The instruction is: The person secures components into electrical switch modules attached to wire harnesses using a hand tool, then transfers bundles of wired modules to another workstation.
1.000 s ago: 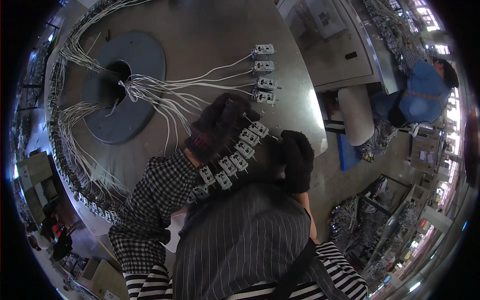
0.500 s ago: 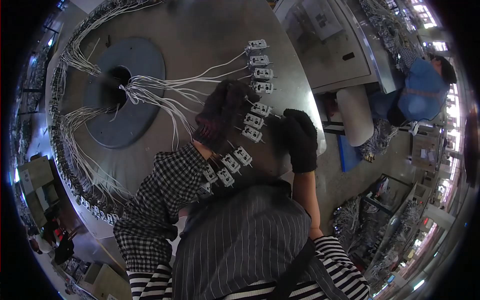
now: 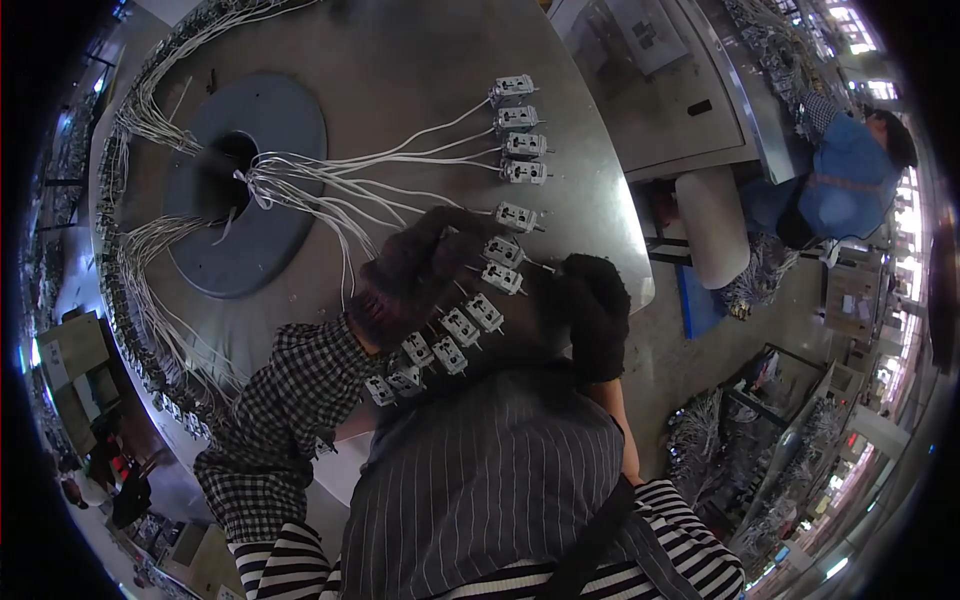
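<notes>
My left hand (image 3: 425, 262), in a dark glove, is closed at the inner ends of the row of small metal parts, close to one part (image 3: 503, 251); what it grips is hidden. Facing it from the right, my right hand (image 3: 590, 300), also in a dark glove, has its fingers together near that part's thin shaft. A curved row of similar parts, such as this one (image 3: 461, 327), runs down toward my apron. Above, another part (image 3: 515, 216) lies apart from the upper group (image 3: 525, 145). White cables (image 3: 330, 180) fan out to them from a tied bundle.
The metal table (image 3: 420, 60) bears a grey disc (image 3: 290, 230) with a central hole. Many wired parts line its left edge (image 3: 115, 270). A person in blue (image 3: 840, 190) is at the right, near a metal cabinet (image 3: 670, 100) and piles of cables (image 3: 690, 440).
Over the last half second, one part has come to lie separately below the upper group. My left hand has moved down and left, and my right hand has lowered.
</notes>
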`<state>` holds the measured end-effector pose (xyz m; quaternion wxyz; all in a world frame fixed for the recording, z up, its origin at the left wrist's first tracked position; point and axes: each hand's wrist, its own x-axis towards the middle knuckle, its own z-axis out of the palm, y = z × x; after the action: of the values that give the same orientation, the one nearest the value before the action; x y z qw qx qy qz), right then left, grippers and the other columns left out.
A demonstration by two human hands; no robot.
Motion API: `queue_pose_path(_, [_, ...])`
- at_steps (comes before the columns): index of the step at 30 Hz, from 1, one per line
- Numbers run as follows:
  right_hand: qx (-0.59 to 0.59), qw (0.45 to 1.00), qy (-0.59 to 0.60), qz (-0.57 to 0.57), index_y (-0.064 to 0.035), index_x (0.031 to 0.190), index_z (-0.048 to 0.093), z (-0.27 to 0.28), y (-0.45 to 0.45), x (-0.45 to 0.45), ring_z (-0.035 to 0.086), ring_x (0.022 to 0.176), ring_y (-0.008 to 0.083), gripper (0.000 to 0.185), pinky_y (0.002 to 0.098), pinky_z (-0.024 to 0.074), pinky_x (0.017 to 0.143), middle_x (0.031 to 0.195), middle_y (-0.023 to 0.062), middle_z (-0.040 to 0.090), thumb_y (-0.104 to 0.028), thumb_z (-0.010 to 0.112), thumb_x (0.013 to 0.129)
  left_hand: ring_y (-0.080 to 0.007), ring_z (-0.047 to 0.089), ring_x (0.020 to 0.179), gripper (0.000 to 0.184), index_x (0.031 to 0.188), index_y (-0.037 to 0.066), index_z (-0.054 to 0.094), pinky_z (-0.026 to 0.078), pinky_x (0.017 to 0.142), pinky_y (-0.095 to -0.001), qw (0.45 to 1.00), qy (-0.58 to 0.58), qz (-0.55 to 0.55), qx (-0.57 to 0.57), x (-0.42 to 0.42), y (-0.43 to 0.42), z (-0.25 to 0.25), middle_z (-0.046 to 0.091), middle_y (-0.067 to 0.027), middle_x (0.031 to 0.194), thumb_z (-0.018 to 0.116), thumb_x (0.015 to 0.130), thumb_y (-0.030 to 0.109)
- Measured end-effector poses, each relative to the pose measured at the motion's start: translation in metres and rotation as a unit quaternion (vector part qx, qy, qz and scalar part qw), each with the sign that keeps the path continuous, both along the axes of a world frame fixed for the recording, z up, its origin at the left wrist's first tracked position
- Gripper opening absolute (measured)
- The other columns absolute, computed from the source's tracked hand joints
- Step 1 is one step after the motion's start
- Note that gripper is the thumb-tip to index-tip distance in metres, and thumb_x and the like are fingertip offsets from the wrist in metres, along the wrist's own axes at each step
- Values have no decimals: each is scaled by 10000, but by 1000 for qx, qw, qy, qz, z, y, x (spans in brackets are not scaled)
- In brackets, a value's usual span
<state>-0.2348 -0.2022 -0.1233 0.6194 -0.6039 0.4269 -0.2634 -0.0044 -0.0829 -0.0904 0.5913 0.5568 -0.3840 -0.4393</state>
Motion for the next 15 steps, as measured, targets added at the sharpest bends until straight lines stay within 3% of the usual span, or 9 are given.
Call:
queue_pose_path(2, [-44, 998, 31, 28, -25, 1111, 671, 10, 6, 8, 630, 998, 161, 245, 309, 520, 853, 1065, 68, 672, -105, 690, 880, -144, 663, 943, 330, 1270, 15, 530, 549, 825, -297, 1000, 8, -11, -11, -4, 0, -6, 686, -108, 1114, 449, 1080, 272])
queue_pose_path(4, [-44, 998, 31, 14, -11, 1098, 671, 11, 10, 11, 630, 985, 150, 219, 299, 517, 839, 1077, 63, 662, -85, 660, 892, -132, 658, 950, 332, 1270, 18, 535, 552, 808, -289, 992, 127, 9, 10, -10, -3, -7, 682, -94, 1110, 440, 1082, 274])
queue_pose_path(11, [-8, 998, 70, -4, -10, 1081, 678, 11, 18, 5, 620, 887, 126, 216, 278, 506, 777, 971, 35, 669, -120, 659, 895, -103, 628, 971, 312, 1237, 33, 553, 524, 825, -266, 996, 61, -24, -54, -2, -3, -26, 671, -68, 1108, 458, 1076, 283])
queue_pose_path(13, [3, 998, 63, -7, -11, 1079, 678, 2, 21, -1, 615, 877, 125, 219, 278, 505, 763, 973, 35, 667, -129, 663, 894, -129, 638, 1000, 320, 1236, 30, 555, 514, 873, -273, 982, 180, -44, -37, -3, -1, -31, 675, -78, 1095, 460, 1070, 286])
queue_pose_path(15, [13, 998, 55, -11, -12, 1076, 678, 1, 23, -1, 611, 867, 124, 222, 278, 503, 749, 975, 35, 665, -139, 667, 894, -144, 642, 1016, 327, 1234, 25, 555, 517, 885, -282, 988, 148, -44, -18, -1, 1, -22, 677, -85, 1094, 457, 1069, 289])
